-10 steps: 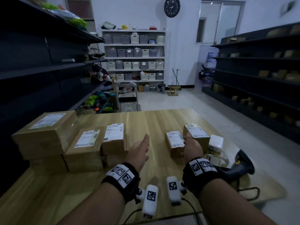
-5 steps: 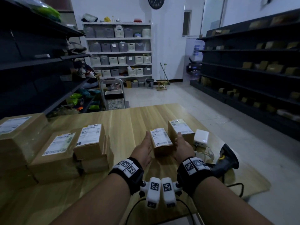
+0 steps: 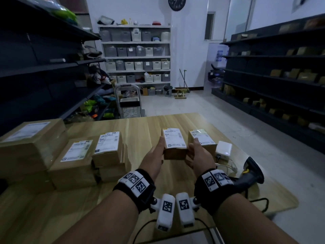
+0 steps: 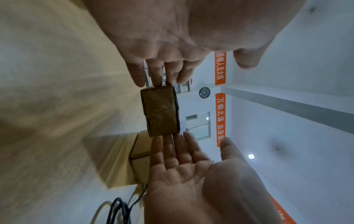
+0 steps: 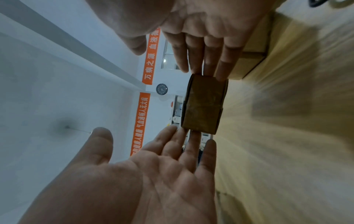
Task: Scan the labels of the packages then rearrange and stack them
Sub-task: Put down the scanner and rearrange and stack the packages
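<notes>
A small brown package (image 3: 175, 143) with a white label on top is held between my two hands over the wooden table (image 3: 140, 124). My left hand (image 3: 154, 155) presses straight fingers against its left side. My right hand (image 3: 197, 154) presses its right side the same way. The left wrist view shows the package (image 4: 160, 112) end-on between the left fingers (image 4: 162, 72) and the right fingers (image 4: 176, 145). In the right wrist view the package (image 5: 205, 104) seems a little above the tabletop. A second small package (image 3: 202, 140) sits just right of it.
Stacks of labelled packages (image 3: 107, 148) (image 3: 75, 159) (image 3: 29, 141) stand at the table's left. A white adapter (image 3: 224, 148) with cables and a black barcode scanner (image 3: 249, 173) lie at the right. Dark shelves flank the aisle beyond, where a cart (image 3: 129, 101) stands.
My left hand has swung in from the middle of the table to the small package's left side. Both hands now clamp it, and it sits closer to me than before.
</notes>
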Demonstrator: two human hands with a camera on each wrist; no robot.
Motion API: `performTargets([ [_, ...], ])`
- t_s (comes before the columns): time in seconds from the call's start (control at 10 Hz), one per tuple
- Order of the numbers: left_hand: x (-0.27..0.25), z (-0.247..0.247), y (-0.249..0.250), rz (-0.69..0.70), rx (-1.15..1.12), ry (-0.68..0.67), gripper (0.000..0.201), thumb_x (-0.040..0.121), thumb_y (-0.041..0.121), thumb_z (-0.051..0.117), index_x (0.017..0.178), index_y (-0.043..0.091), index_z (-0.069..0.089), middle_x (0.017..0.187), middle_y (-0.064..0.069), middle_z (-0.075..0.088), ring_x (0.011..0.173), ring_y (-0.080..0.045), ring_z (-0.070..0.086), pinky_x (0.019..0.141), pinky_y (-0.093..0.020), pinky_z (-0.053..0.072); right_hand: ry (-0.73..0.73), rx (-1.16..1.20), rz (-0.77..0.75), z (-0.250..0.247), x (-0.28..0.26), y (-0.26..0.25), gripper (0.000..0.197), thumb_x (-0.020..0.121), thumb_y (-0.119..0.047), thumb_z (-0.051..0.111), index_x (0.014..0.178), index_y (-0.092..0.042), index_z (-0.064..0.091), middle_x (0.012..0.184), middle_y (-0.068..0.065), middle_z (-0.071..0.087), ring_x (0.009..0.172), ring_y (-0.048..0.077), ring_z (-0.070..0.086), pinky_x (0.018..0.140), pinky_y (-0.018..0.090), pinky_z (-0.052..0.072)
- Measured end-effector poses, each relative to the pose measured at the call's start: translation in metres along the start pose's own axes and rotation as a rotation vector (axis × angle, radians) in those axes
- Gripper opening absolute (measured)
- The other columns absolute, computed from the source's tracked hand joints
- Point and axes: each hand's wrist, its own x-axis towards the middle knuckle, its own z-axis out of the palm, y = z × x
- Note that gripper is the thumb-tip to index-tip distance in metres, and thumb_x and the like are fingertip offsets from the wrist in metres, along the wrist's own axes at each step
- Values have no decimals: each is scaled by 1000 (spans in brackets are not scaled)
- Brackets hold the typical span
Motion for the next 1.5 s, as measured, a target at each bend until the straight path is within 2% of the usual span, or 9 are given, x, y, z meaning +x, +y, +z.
performTargets([
  [0.3,-54,-101,48,181,-4,244,110,55,117,44,130,45,77,129,15,80,128,-20,72,119,-56,49,-266,100,-134,96,-64,-35,47,101,-53,54,125,-15,69,122,3,77,117,16,71,98,42,59],
  [0.4,-77,-146,61,160,-55,317,93,71,109,43,130,45,77,119,15,84,118,-19,78,104,-47,60,-381,86,-118,141,-85,-36,45,108,-43,48,134,-11,65,120,2,76,114,12,70,88,36,60],
  [0.5,-90,-187,61,191,-97,415,66,106,78,35,129,33,78,106,24,84,99,7,77,79,-24,57,-457,71,-43,182,-105,-31,46,106,-52,50,91,-21,80,99,-7,83,104,9,75,91,40,61],
  [0.6,-102,-218,56,183,-98,492,48,111,67,35,109,37,72,81,33,79,77,18,73,72,-21,53,-514,36,-2,212,-126,-21,44,107,-51,50,90,-22,77,90,-12,83,100,9,76,91,38,59],
  [0.9,-106,-258,23,111,-213,527,37,109,65,43,103,36,66,74,26,77,70,15,72,76,-25,47,-523,-75,7,263,-133,18,99,72,-75,55,138,-1,62,144,26,63,133,44,60,108,54,53],
  [1.1,-113,-259,18,140,-219,598,42,112,60,45,119,27,69,112,12,76,93,2,74,87,-31,51,-572,-48,12,251,-137,12,44,107,-54,50,109,-16,73,95,-5,83,97,16,76,80,33,59],
  [1.3,-118,-279,43,232,-15,819,50,110,64,47,119,21,72,106,3,74,103,-18,70,80,-33,50,-519,-108,-110,249,-126,-11,38,101,-53,61,110,-19,77,107,1,79,93,18,73,72,35,60],
  [1.4,-108,-301,59,276,129,847,51,106,73,46,107,27,69,112,-5,76,106,-27,71,99,-51,57,-516,-300,-319,250,-123,-30,31,95,-53,69,112,-28,76,106,-8,76,100,13,71,88,38,61],
  [1.5,-94,-325,77,279,378,793,81,92,94,35,122,29,75,133,-2,73,126,-27,68,114,-56,51,-603,-551,-439,258,-119,-41,37,91,-49,77,123,-33,73,119,-10,72,96,1,66,71,20,51],
])
